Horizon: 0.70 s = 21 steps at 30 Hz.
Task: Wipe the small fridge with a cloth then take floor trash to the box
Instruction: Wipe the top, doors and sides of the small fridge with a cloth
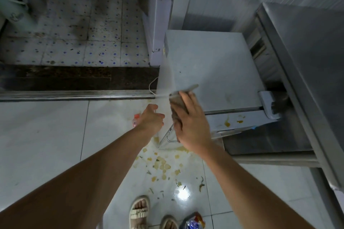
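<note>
A small white fridge [210,65] stands right of centre, seen from above, with yellow stains on its front face. My right hand [191,126] presses a brownish cloth [178,102] against the fridge's near left corner. My left hand [151,119] hangs just left of that corner, fingers curled, over a red-capped bottle [136,120] on the floor; whether it grips anything is hidden. Yellow food scraps [162,165] and green bits litter the white tiles below the fridge. A colourful snack wrapper [194,222] lies by my sandalled feet.
A steel table [307,72] rises at the right, close against the fridge. A metal door rail [74,95] and dark threshold cross the floor at the left, with dirty dotted tiles beyond. A white cable [151,84] loops beside the fridge. A white cabinet edge [158,15] stands behind.
</note>
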Each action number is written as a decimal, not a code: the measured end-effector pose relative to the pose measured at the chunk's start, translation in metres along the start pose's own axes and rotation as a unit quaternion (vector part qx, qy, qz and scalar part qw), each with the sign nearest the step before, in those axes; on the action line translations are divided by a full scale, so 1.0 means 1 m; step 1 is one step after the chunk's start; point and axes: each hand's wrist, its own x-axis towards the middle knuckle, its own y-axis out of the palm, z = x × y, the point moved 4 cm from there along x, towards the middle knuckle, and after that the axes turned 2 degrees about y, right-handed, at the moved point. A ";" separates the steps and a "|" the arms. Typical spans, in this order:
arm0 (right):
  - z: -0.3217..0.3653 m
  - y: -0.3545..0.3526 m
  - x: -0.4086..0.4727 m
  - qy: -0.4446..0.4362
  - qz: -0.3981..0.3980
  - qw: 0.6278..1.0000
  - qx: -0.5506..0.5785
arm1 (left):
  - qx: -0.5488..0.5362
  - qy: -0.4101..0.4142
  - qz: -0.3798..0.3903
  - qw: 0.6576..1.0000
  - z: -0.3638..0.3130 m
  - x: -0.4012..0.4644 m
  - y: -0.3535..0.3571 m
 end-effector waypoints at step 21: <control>-0.179 -0.051 -0.050 0.007 0.088 0.989 -0.117 | 0.273 0.100 -0.103 0.951 -0.012 -0.010 0.096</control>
